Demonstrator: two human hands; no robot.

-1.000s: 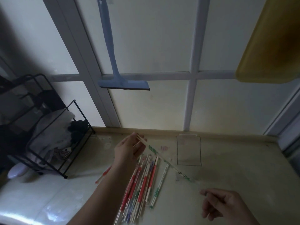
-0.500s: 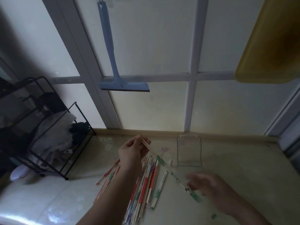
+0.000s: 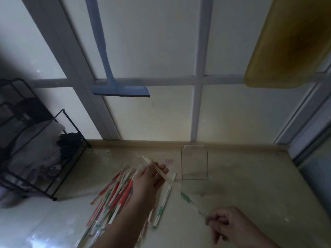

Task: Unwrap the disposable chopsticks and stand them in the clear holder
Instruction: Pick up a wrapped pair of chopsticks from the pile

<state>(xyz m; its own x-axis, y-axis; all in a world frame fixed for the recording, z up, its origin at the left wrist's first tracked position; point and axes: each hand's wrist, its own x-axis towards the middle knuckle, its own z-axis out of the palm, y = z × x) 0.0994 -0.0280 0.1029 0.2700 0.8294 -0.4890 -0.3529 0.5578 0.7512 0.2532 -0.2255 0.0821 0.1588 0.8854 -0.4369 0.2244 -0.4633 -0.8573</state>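
Both hands (image 3: 150, 178) (image 3: 231, 224) grip one chopstick pair (image 3: 161, 174) (wrapper (image 3: 189, 199) half-off) over beige counter (image 3: 250, 185).

Two hands: left (image 3: 149, 178), right (image 3: 231, 224). One pair of bare chopsticks (image 3: 157, 170), one clear wrapper (image 3: 189, 200), one clear holder (image 3: 194, 163). Wrapped chopsticks (image 3: 116, 194) heaped on the counter (image 3: 250, 185), too overlapped to count; one squeegee (image 3: 120, 89), one wire rack (image 3: 53, 158).

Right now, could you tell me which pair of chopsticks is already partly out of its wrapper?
The pair held between both hands: the left hand grips its bare ends while the right hand pulls the clear wrapper. The pile remains wrapped.
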